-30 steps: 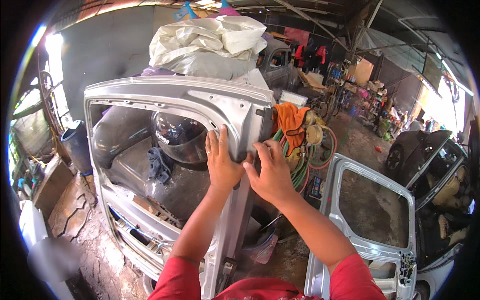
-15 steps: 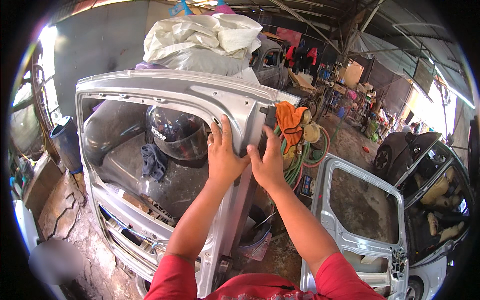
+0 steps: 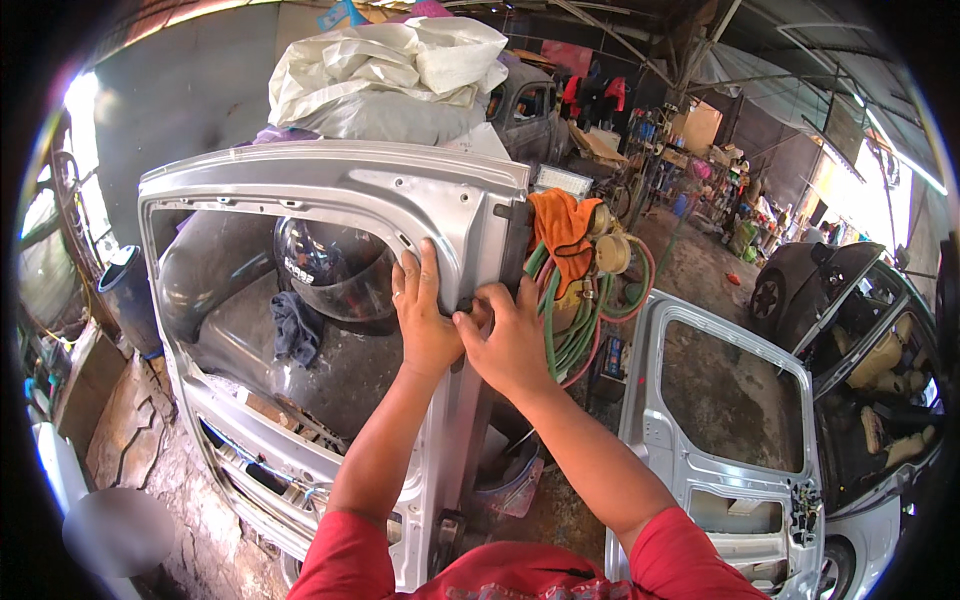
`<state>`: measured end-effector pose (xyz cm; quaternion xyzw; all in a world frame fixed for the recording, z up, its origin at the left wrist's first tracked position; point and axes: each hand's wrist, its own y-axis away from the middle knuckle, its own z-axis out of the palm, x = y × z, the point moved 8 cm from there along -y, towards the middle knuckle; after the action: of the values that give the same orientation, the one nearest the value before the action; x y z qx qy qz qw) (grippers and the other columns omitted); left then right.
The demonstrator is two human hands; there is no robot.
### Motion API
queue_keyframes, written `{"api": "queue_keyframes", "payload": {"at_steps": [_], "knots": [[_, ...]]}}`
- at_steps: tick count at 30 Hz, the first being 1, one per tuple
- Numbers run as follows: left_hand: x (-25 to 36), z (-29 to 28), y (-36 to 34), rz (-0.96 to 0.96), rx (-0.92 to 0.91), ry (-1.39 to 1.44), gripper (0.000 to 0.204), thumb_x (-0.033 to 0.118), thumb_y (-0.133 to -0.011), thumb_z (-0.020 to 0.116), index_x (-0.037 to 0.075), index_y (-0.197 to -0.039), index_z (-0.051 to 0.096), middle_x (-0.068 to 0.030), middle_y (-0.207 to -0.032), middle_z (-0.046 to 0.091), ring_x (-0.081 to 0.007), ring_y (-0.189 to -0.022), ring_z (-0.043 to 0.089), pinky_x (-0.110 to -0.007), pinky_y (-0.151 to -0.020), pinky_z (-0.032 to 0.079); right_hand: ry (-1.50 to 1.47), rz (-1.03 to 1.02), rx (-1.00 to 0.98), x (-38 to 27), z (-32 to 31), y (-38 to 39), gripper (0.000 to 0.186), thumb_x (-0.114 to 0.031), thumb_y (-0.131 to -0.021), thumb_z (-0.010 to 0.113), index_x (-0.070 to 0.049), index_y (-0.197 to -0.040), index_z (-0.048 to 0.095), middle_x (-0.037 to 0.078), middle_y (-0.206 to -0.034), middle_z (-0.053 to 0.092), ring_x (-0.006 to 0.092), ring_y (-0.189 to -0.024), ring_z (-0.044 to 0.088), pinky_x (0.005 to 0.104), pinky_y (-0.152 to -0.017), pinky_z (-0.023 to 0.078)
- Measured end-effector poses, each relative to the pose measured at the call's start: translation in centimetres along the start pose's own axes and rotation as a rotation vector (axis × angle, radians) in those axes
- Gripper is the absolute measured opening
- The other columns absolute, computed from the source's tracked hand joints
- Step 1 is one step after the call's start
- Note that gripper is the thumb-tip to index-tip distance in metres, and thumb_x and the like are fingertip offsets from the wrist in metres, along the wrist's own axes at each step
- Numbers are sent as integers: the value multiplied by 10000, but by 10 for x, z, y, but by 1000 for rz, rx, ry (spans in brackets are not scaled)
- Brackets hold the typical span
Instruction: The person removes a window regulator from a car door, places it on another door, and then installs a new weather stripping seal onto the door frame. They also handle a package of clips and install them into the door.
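Observation:
A bare silver-grey vehicle door with a large window opening stands upright in front of me. My left hand lies on its frame at the corner of the opening, fingers stretched upward along the metal. Close beside it, my right hand is at the door's side edge, its fingers bent and thumb drawn in near the left thumb. Whatever its fingertips pinch, if anything, is hidden. A dark strip runs along the edge above the right hand.
Through the window opening show a black helmet and a dark cloth. An orange cloth hangs by coiled green hoses. Another silver door leans at right, near a car. A white sack lies behind.
My right hand's fingers have bent in from a straighter pose, and its thumb has come closer to the left hand. The left hand stays flat on the frame. The view has shifted slightly.

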<state>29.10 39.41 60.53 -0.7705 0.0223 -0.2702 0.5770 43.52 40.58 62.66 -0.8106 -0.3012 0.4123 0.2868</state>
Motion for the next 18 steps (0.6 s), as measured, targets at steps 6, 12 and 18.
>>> {"api": "queue_keyframes", "payload": {"at_steps": [6,12,18], "knots": [[-15,-13,14,76,-47,74,875,224,-788,708,-48,-1559,396,-387,-1479,460,-588,-1385,404,-616,-1195,282,58,83,-98,-9,4,-2,357,-268,-838,812,-38,-1076,676,220,-1138,536,416,-1052,595,491,-891,522],[-23,-2,28,58,-20,83,657,88,-901,545,-97,-1518,416,-350,-1510,457,-545,-1435,381,-567,-1219,274,-37,85,-26,22,28,-6,306,-262,-867,800,-26,-1025,685,268,-1124,537,443,-1019,601,465,-906,507],[-37,-12,35,-124,167,194,546,-61,-921,457,-65,-1468,462,-308,-1488,485,-454,-1461,417,-479,-1212,344,-171,117,49,16,20,9,250,-235,-924,735,-69,-1106,694,198,-1190,553,379,-1145,568,455,-1029,440]]}}
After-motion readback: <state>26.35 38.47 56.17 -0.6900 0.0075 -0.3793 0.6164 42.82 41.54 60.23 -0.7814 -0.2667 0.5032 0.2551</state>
